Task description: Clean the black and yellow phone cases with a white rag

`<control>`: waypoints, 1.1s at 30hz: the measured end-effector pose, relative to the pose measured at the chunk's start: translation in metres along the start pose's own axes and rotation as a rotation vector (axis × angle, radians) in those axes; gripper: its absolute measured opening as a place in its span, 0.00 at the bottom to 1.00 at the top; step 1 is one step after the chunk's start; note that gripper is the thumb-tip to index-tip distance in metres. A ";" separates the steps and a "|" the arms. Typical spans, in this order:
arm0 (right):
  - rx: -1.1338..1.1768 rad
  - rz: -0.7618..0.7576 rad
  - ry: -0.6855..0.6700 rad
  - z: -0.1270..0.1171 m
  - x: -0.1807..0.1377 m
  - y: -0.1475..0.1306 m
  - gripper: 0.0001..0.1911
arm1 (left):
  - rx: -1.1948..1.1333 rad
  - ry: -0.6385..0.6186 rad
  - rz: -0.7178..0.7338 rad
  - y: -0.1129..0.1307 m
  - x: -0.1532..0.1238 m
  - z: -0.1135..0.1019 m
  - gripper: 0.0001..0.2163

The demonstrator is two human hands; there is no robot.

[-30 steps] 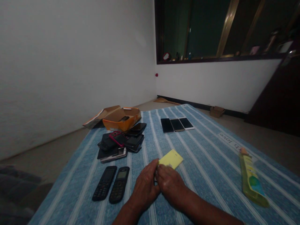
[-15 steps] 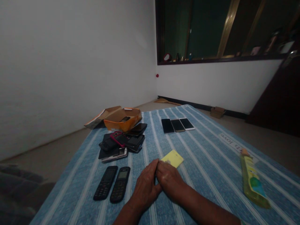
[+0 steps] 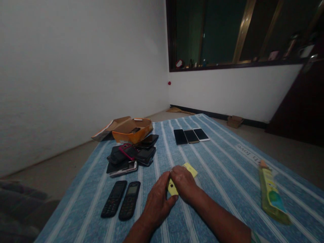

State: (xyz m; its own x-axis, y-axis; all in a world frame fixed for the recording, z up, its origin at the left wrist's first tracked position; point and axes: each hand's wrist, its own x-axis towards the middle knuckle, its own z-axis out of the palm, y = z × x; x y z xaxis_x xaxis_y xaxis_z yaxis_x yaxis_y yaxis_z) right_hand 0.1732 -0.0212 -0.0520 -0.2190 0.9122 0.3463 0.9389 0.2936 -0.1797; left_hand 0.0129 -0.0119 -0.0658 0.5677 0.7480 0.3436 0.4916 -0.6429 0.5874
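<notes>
My left hand (image 3: 158, 195) and my right hand (image 3: 184, 182) meet at the fingertips low in the middle of the head view. Between them shows a yellow phone (image 3: 172, 188) with a dark round spot on it. Past the right hand's knuckles, a flat yellow piece (image 3: 191, 169) lies on the cloth; the hand hides whether both yellow parts are one. Fingers of both hands are curled in against the yellow phone, their tips partly hidden. Left of my left hand, two black keypad phones (image 3: 129, 200) lie side by side.
A pile of phones (image 3: 124, 167) sits at the left, before an open orange box (image 3: 131, 136). Three phones (image 3: 191, 136) lie in a row farther back. A yellow-green packet (image 3: 272, 197) rests at the right on the striped blue cloth (image 3: 222, 189).
My right hand has shifted up slightly and covers more of the far yellow piece. Yellow with a dark spot now shows between my hands, where it was hidden before.
</notes>
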 end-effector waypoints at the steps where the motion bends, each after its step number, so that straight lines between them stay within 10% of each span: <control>1: -0.001 0.000 0.000 0.000 0.000 0.000 0.08 | -0.004 0.001 -0.008 0.001 0.000 0.000 0.33; 33: -0.014 -0.038 -0.008 0.001 0.003 -0.014 0.10 | 0.142 0.146 0.025 -0.008 -0.003 0.013 0.34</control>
State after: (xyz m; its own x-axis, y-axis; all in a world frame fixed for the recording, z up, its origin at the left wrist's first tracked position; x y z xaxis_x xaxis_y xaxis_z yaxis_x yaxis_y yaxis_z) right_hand 0.1587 -0.0223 -0.0497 -0.2565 0.9027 0.3455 0.9336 0.3240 -0.1533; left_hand 0.0157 -0.0116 -0.0807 0.4844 0.7408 0.4653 0.5725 -0.6706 0.4718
